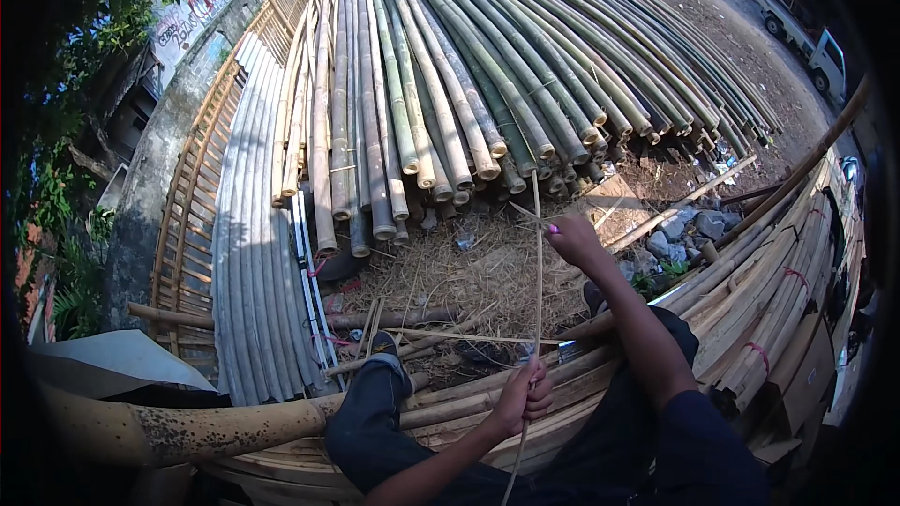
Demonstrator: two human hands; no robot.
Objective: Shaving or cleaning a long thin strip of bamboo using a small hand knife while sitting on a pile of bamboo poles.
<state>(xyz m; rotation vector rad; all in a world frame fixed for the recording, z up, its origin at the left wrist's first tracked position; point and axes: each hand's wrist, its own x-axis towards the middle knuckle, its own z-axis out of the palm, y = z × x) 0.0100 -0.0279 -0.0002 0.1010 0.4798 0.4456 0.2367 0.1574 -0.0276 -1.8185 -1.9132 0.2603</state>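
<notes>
A long, thin bamboo strip [538, 290] runs nearly upright in front of me, from my lap up toward the bamboo poles. My left hand [525, 399] is closed round its lower part, just above my thighs. Farther up, beside the strip, my right hand [574, 240] is closed in a fist. A small pink spot shows at its fingers, and a narrow pale piece juts out to the left across the strip. Whether that piece is a blade or a sliver I cannot make out.
A big stack of bamboo poles [375, 122] fans out ahead. To the left lie corrugated sheets [258, 225] and a bamboo lattice [192, 197]. A thick bamboo pole [187, 426] crosses at lower left. Bundled split bamboo [750, 319], rocks [680, 230] and a truck [816, 47] are right.
</notes>
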